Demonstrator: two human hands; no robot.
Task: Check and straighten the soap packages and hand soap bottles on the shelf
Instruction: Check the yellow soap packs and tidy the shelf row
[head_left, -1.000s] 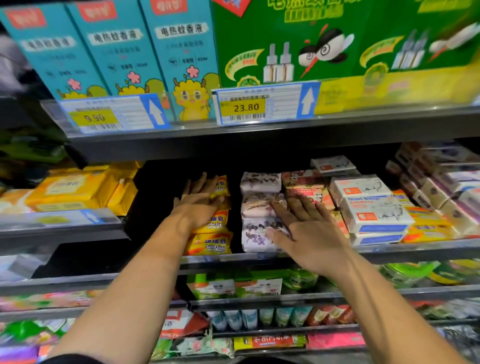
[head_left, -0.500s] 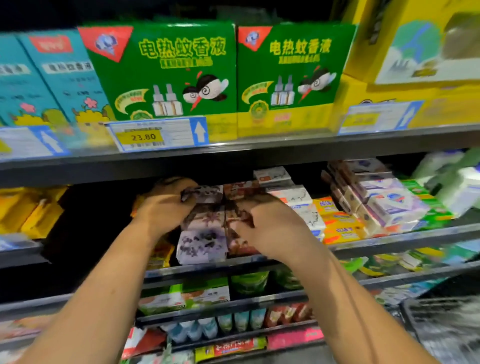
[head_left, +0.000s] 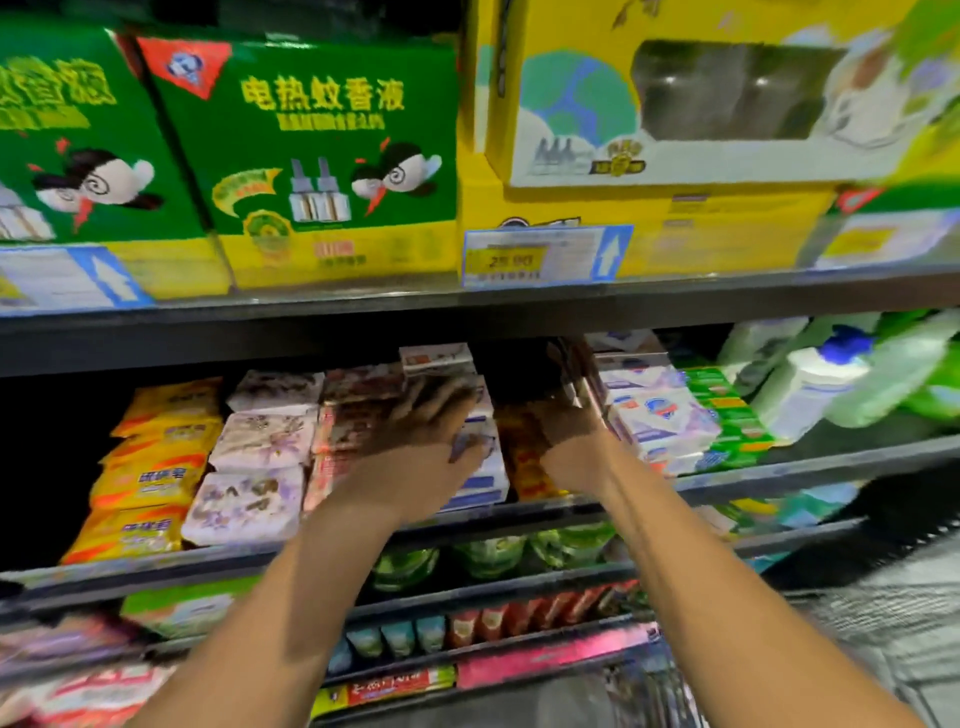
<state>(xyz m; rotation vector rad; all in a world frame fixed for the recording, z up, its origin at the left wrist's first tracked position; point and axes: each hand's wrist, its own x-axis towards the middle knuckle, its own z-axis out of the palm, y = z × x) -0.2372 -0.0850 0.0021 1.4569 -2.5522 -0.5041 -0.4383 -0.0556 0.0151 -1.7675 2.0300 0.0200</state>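
Note:
Soap packages fill the middle shelf (head_left: 810, 464): yellow packs (head_left: 150, 467) at left, white-purple floral packs (head_left: 249, 499), pink packs (head_left: 337, 415), white-blue boxes (head_left: 485, 480), orange-yellow packs (head_left: 522, 457), stacked white soap boxes (head_left: 660, 415) and green boxes (head_left: 727, 410). My left hand (head_left: 415, 457) lies flat with spread fingers on the fronts of the pink packs and white-blue boxes. My right hand (head_left: 574, 441) reaches in beside the white soap boxes, fingers stretched and blurred. White hand soap bottles (head_left: 821, 384) stand at the far right, motion-blurred.
The upper shelf holds green mosquito-liquid boxes (head_left: 322, 156) and a big yellow box (head_left: 675, 130), with a price tag (head_left: 545, 254) on its rail. Lower shelves (head_left: 467, 587) carry green pouches and small packets. A wire basket edge (head_left: 883, 597) shows at lower right.
The view has swung to the right. Both hands have left the floral and pink stacks and moved right, the left onto the white-blue boxes, the right beside the white soap boxes.

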